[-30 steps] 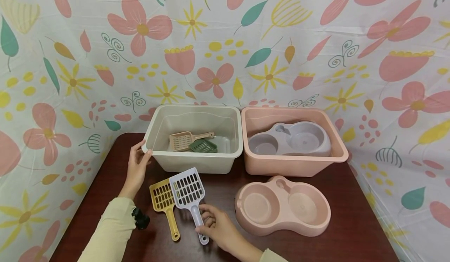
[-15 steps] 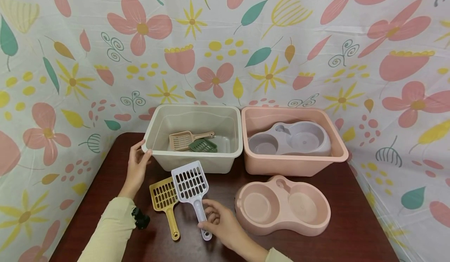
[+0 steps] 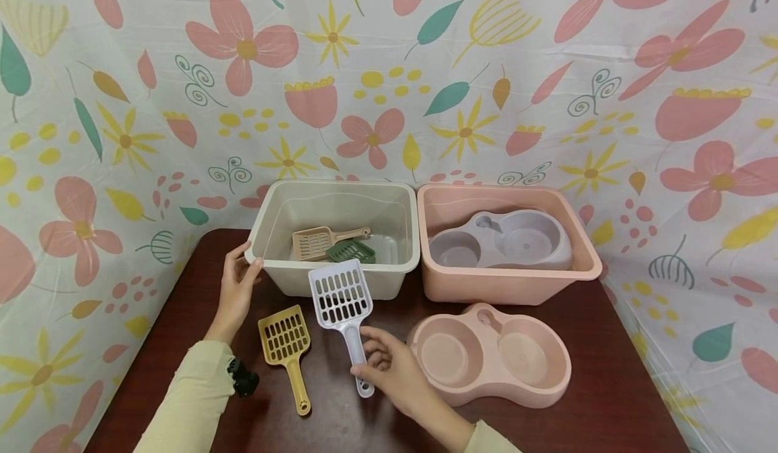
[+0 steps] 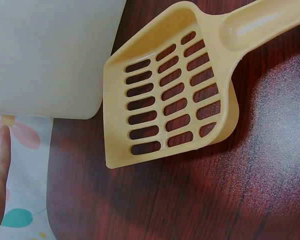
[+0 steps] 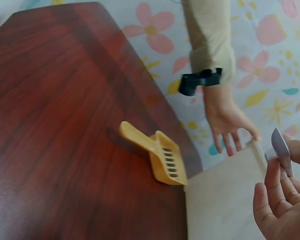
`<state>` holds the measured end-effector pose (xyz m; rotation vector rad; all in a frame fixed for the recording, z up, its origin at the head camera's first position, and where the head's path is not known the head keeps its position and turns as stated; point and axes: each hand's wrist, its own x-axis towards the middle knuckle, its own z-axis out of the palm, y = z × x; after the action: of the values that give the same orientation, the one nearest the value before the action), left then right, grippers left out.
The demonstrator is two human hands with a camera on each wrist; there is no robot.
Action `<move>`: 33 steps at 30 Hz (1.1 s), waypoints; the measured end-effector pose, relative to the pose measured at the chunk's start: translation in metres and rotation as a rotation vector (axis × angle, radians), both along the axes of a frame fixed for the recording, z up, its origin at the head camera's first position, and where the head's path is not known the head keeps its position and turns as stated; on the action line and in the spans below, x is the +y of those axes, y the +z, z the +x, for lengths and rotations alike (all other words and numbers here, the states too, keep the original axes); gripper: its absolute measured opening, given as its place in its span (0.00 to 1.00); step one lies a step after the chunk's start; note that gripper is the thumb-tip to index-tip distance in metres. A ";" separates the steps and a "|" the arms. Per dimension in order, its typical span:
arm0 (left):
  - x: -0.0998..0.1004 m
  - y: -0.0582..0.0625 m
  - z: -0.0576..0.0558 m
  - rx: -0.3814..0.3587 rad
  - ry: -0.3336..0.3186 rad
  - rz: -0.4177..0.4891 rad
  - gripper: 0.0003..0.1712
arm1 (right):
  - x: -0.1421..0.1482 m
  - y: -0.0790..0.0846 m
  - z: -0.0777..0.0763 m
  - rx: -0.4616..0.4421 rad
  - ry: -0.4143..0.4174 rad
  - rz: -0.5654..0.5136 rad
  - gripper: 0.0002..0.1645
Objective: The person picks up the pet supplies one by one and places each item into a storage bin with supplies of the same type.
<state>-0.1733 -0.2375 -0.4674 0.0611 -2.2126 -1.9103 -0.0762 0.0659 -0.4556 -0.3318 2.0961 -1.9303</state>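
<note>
My right hand (image 3: 398, 372) pinches the handle of a lavender slotted litter scoop (image 3: 354, 346) between thumb and fingers. The scoop's head points away from me and overlaps the front wall of the grey litter box (image 3: 392, 284) in the head view. My left hand (image 3: 236, 294) rests at that box's front left corner, thumb and fingertips at the rim. Seen from the right wrist, the left hand's fingers (image 5: 226, 142) are straight. A yellow litter scoop (image 3: 294, 375) lies on the table between my hands, its slotted head towards the box.
Inside the grey box lie a beige scoop (image 3: 342, 234) and a green scoop (image 3: 354, 253). Beside it stands a pink litter box (image 3: 498, 289) holding a grey double pet bowl (image 3: 562, 247). A pink double bowl (image 3: 489, 372) sits in front, right of my right hand. Flowered cloth hangs behind.
My right hand has carried the lavender scoop forward and to the right, off the yellow scoop it overlapped, up to the grey box's front. My left hand has stayed at the corner.
</note>
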 end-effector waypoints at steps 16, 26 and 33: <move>-0.001 -0.001 -0.001 0.006 0.005 -0.005 0.31 | 0.013 0.022 -0.021 0.059 -0.061 -0.023 0.34; -0.012 -0.033 -0.015 0.025 0.025 -0.022 0.31 | 0.019 0.031 -0.032 0.130 -0.097 0.051 0.32; -0.013 -0.036 -0.016 0.045 0.030 -0.043 0.31 | 0.024 0.038 -0.039 0.112 -0.101 0.028 0.32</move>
<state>-0.1888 -0.2508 -0.5034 0.0432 -2.2095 -1.8297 -0.1149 0.0895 -0.4176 -0.3422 2.2489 -1.9792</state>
